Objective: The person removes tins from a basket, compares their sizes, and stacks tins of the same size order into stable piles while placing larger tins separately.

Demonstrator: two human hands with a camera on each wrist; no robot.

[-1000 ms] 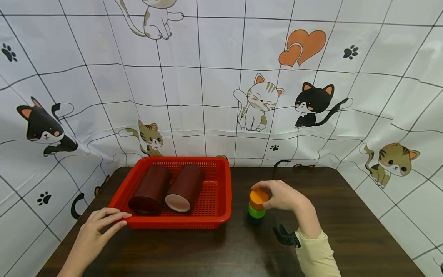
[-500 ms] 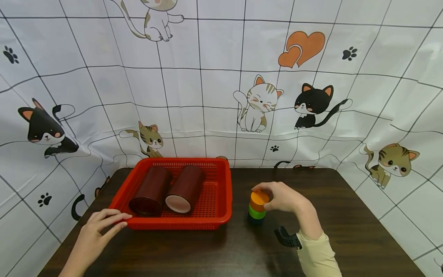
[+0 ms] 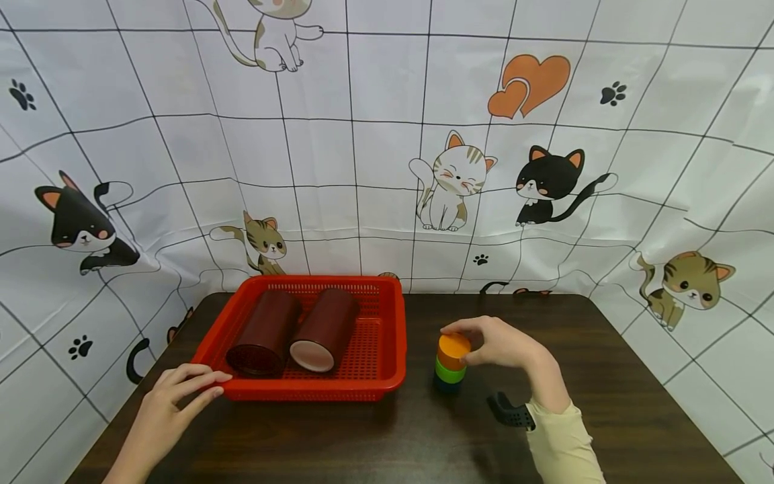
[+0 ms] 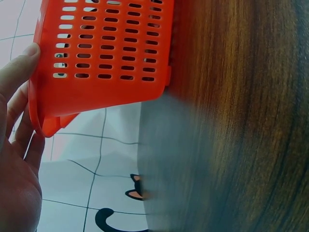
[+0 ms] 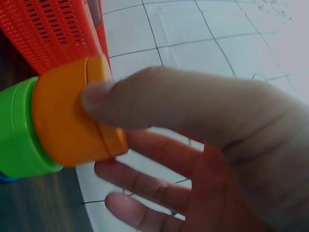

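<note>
Little has changed over the last second. At the near left corner of the red basket (image 3: 302,387), my left hand (image 3: 163,411) stays put, thumb and fingers narrowed on the rim. Inside the basket, two dark red cylinders (image 3: 266,329) lie side by side, unmoved. Right of the basket, well clear of its wall, a stack (image 3: 449,372) of three round pieces stands in the same spot on the dark wooden table (image 3: 363,444). My right hand (image 3: 498,344) has its thumb and index finger closed on the top piece; only the forearm's pale yellow sleeve (image 3: 562,444) has shifted slightly farther from the basket. I judge that the grasp is made but nothing has been moved with it.

The stack looks upright, smooth and slightly glossy: orange uppermost, bright green below, dark blue at the bottom. The right wrist view shows a seam around the orange piece.
</note>
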